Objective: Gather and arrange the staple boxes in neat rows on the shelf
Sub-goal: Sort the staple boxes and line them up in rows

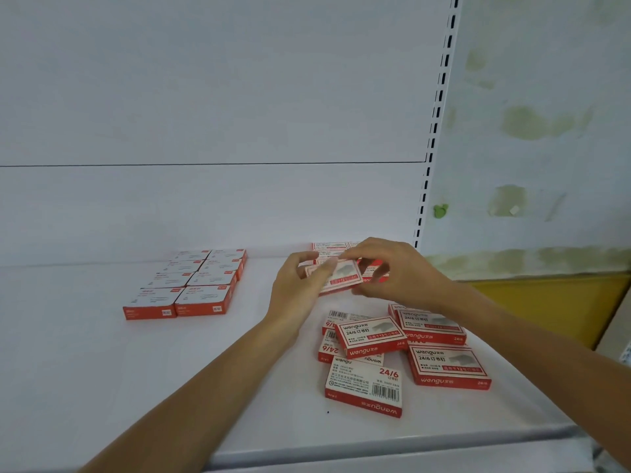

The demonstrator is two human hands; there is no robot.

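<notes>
Staple box in my grip: a red-and-white staple box (338,277) was held above the white shelf (102,370), tilted, near the back right; motion blur smeared its print, so I could not read it.
Left hand: my left hand (296,285) had its fingers closed on the box's left end, thumb stretched along the top edge.
Right hand: my right hand (392,271) pinched the box's right end from above; how far my fingers wrapped under it was hidden by the hand itself.
Row behind my hands: more red boxes (329,246) lay at the back of the shelf, mostly covered by my hands and the held box; I could not count them.
Loose pile: boxes (370,336) lay scattered and overlapping on the right front of the shelf, some face up, some showing barcodes; my right forearm cut across the rear ones.
Nearest box: one barcode-up box (364,387) lay closest to the shelf edge, apart from the face-up box (449,367) to its right.
Orange block: eight orange-and-white boxes (191,285) sat in two neat columns on the left, well apart from the pile; their labels were too small to read.
Upright: a slotted shelf post (440,97) ran up the right side.
</notes>
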